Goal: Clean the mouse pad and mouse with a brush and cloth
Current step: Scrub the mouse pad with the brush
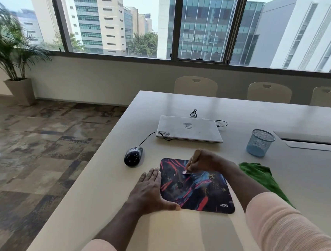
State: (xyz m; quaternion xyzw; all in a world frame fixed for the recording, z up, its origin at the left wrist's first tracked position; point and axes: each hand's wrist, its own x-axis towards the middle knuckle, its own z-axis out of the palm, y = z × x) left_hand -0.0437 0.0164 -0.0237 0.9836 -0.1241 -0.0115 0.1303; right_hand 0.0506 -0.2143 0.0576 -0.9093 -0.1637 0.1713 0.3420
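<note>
A dark mouse pad [205,192] with red and blue streaks lies on the white table near me, with small crumbs on it. My right hand [207,160] grips a small wooden-handled brush [192,159], its bristle tip touching the pad's upper middle. My left hand [149,191] rests flat on the table against the pad's left edge, thumb along its front corner. A black wired mouse [133,155] sits left of the pad. A green cloth [261,176] lies crumpled to the right of the pad, partly hidden by my right forearm.
A closed silver laptop [189,129] with cables lies behind the pad. A blue mesh cup [260,142] stands at the right. The table's left edge [101,156] drops to the floor. Chairs [196,85] line the far side.
</note>
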